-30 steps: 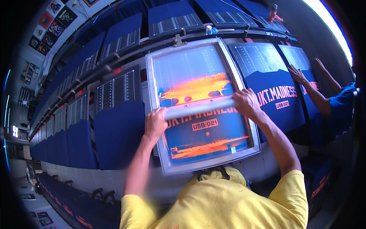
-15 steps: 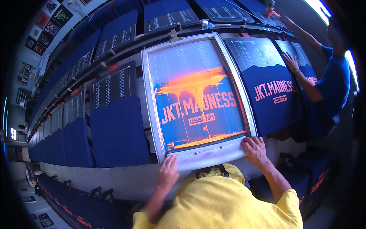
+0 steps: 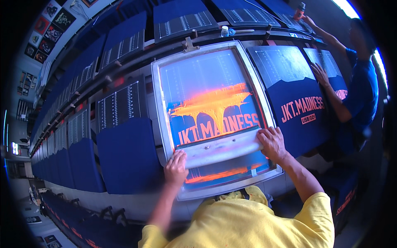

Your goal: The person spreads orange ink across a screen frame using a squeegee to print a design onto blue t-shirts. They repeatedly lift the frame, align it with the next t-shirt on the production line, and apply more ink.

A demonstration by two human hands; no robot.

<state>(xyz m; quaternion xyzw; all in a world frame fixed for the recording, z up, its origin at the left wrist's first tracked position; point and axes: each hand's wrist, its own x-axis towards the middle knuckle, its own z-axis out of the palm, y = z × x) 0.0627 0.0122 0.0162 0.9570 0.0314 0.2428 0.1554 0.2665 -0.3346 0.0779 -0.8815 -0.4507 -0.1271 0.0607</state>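
Observation:
My left hand [image 3: 176, 167] and my right hand [image 3: 271, 143] are both closed around the ends of a wide pale squeegee [image 3: 225, 148]. The squeegee lies across the lower half of a metal-framed printing screen [image 3: 255, 78]. Beyond its blade, thick orange ink [image 3: 211, 106] spreads over the mesh, with drips running toward me. Nearer to me, an orange ink band [image 3: 221, 175] crosses the screen's bottom. Pink lettering shows through the mesh, its lower part hidden by the squeegee. A metal clamp [image 3: 190, 44] stands at the frame's far edge.
To the right, a navy shirt [image 3: 300, 120] with pink print lies on a board. A co-worker in blue [image 3: 359, 87] holds a red-orange tool [image 3: 299, 12] with a dark end. Unprinted navy shirts [image 3: 128, 157] line the left. A small jar [image 3: 224, 31] sits on the far rail.
Both hands have pushed the squeegee away from me, from the screen's near edge to over the lettering. The ink band at the bottom now shows behind it. The co-worker's tool has tipped more upright.

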